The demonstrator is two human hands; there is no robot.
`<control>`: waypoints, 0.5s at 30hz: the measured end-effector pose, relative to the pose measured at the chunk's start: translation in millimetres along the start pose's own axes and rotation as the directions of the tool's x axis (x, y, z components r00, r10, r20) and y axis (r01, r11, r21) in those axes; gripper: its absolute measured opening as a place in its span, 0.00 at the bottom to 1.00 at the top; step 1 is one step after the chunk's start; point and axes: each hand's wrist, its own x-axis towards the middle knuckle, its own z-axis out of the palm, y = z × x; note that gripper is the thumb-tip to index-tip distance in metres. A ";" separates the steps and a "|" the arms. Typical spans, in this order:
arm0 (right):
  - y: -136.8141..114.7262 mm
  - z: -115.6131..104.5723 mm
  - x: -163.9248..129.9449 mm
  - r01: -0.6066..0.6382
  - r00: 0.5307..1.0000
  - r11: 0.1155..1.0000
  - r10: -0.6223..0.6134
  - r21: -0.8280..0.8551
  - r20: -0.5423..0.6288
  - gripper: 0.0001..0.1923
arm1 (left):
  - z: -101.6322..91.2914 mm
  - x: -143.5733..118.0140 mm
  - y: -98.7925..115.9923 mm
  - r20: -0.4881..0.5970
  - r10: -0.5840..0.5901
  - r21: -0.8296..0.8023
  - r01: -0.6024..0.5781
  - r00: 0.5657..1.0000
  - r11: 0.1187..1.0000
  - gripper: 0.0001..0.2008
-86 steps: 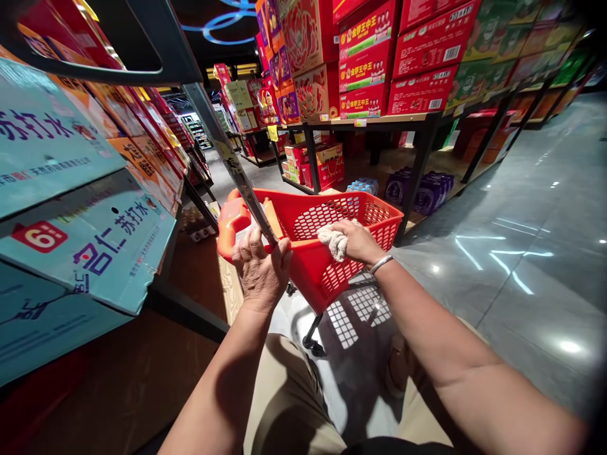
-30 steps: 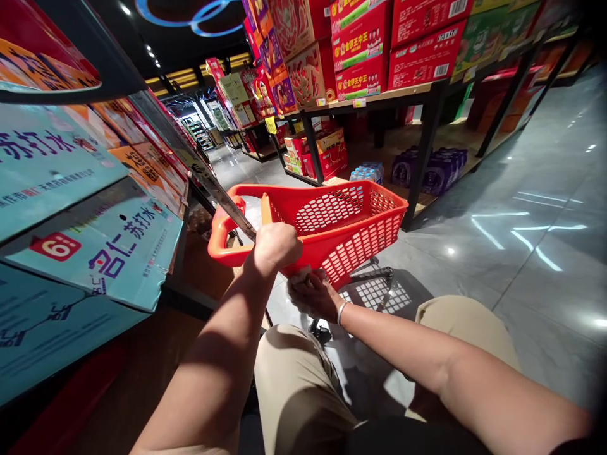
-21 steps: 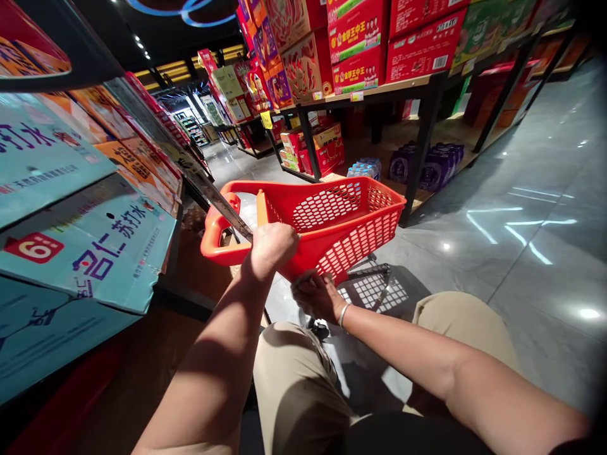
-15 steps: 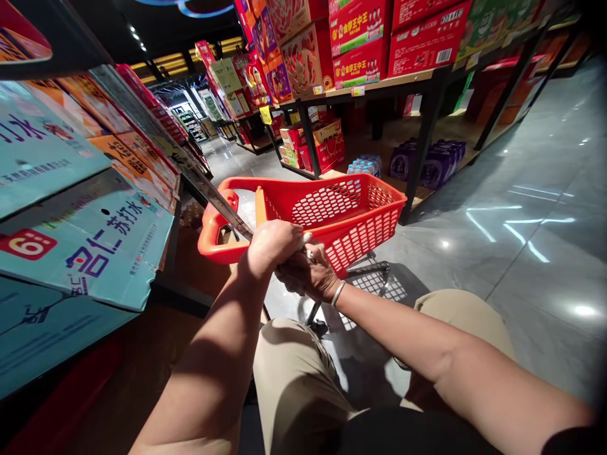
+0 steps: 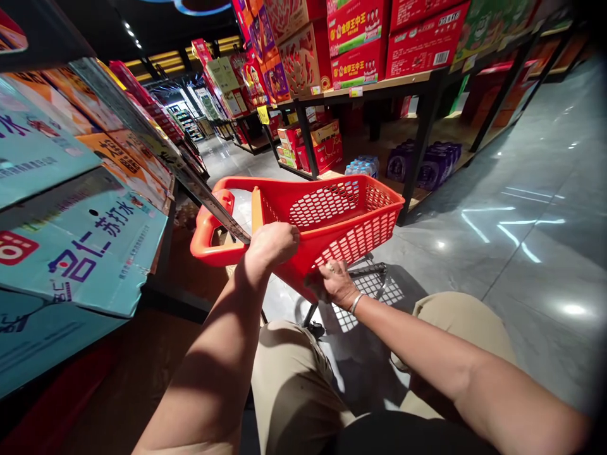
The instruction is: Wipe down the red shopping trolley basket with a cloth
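Red basket [image 5: 341, 215] long axis running away rightward, left hand [image 5: 272, 243] gripping rim, right hand [image 5: 334, 284] pressed underneath

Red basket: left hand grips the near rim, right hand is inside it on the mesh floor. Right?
Not quite. The head view shows the right hand outside, pressed against the lower outer wall of the red basket. The left hand does grip the near rim.

Indoor store lighting, moderately bright on the right, dim at lower left. Ceiling lamps glare as white spots and streaks on the glossy grey floor [image 5: 521, 208]. The red basket [image 5: 341, 218] casts a sharp lattice shadow below itself. Strong wide-angle bending at the frame edges; corners vignette to black. Near cartons [image 5: 80, 246] are slightly soft; centre is sharp.
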 end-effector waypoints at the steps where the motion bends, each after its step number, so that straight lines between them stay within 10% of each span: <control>1: 3.1 -15.2 8.7 -0.012 0.997 1.000 0.012 0.002 -0.080 0.16 | -0.4 -0.9 0.3 -0.001 -0.007 -0.006 0.007 1.000 1.000 0.21; 6: 20.3 -39.8 26.5 -0.055 0.923 0.996 0.076 0.066 -0.376 0.16 | 1.6 -3.0 2.2 -0.027 -0.004 -0.002 0.004 1.000 1.000 0.22; 15: 15.5 76.5 -51.4 -0.013 0.991 0.992 0.030 0.128 -0.130 0.10 | 16.7 0.2 -1.8 -0.087 0.000 0.015 0.001 0.996 1.000 0.23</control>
